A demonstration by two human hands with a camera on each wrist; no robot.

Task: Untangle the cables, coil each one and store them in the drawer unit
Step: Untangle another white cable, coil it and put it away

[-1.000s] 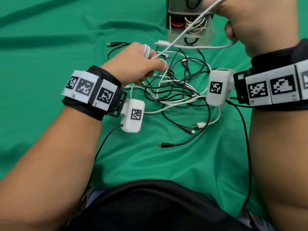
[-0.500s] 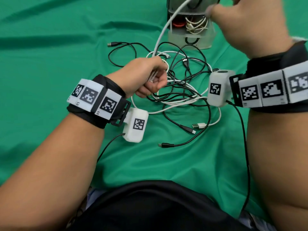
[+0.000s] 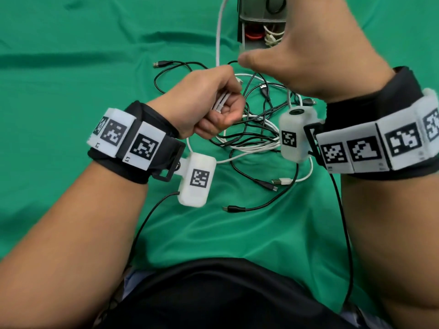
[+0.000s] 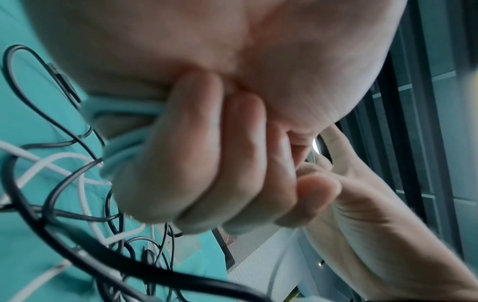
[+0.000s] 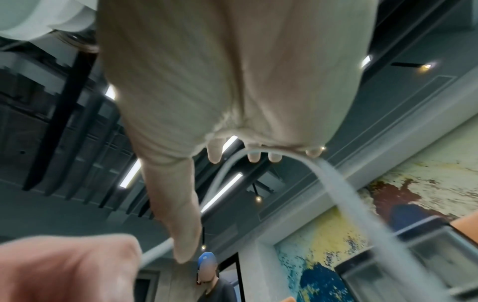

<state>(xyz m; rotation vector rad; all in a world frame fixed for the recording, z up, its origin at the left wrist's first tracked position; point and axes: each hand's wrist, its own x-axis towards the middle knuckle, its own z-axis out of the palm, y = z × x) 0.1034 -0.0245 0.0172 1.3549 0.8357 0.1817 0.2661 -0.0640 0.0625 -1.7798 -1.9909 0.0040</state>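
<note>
Left hand [image 3: 204, 100] at nine o'clock of the head view is clenched round several loops of the white cable [image 3: 219, 41], and that cable runs straight up toward twelve. Right hand [image 3: 306, 53] is raised at one o'clock, thumb stuck out to the left, fingers out of frame. Between the wrists, on the green surface [image 3: 71, 67], the tangle of black and white cables [image 3: 256, 129] sprawls at centre. Drawer unit [image 3: 256, 17] stands at twelve, a drawer pulled out with cables inside.

Left wrist view: fingers [image 4: 181, 155] curl tight on the white loops, with the tangle at seven o'clock.

Right wrist view: the right hand is spread wide and relaxed, fingertips [image 5: 214, 153] straight, the white cable arching across them at centre and trailing off toward five o'clock.
</note>
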